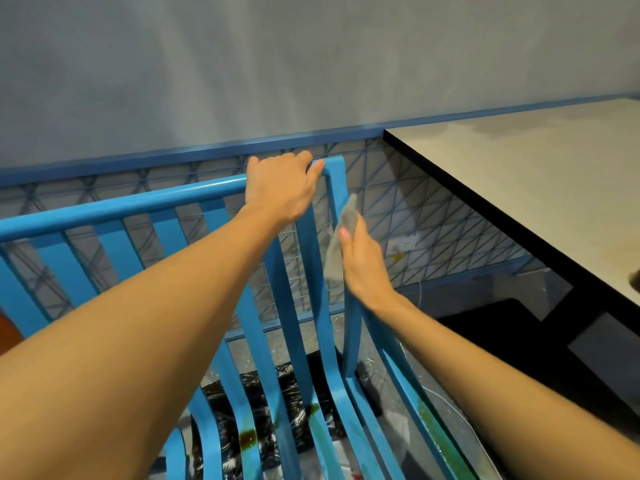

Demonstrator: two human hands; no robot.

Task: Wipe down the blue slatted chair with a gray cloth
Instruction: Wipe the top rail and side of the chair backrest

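- Left hand (280,192): closed around the top rail (138,206) of the blue slatted chair (117,244), just left of the right back post (350,341). It steadies the chair.
- Right hand (365,265): holds the gray cloth (347,218) against the upper part of that post, thumb on the cloth and fingers nearly straight. It looks like a pinch, w/ the loose end hanging left of the post.
- Step in hand, in my judgement: wiping the post top to bottom.
- To do it well:
  - fold the cloth around the post so front, side and back are cleaned in one pass;
  - make long strokes downward, w/ even pressure;
  - keep the left grip firm, because the push is sideways and the chair can tip or slide.
- After the post, the slats left of it seem not yet done. The gaps are narrow, so a cloth edge should go between them.
- Low and left of the post, the seat slats (311,445) carry brown stains (247,436), and below the post there is a greenish streak (431,424). These prob. need more rubbing and a clean part of the cloth.
- Hard to see:
  - fingertips of both hands are behind the rail or the cloth;
  - the far side of the post is hidden;
  - chair legs and the seat front are cut off by the frame;
  - black plastic (256,386) under the seat is blurred, and I cannot tell what it is.
- Right of the post stands a table (519,174), only partly in view.
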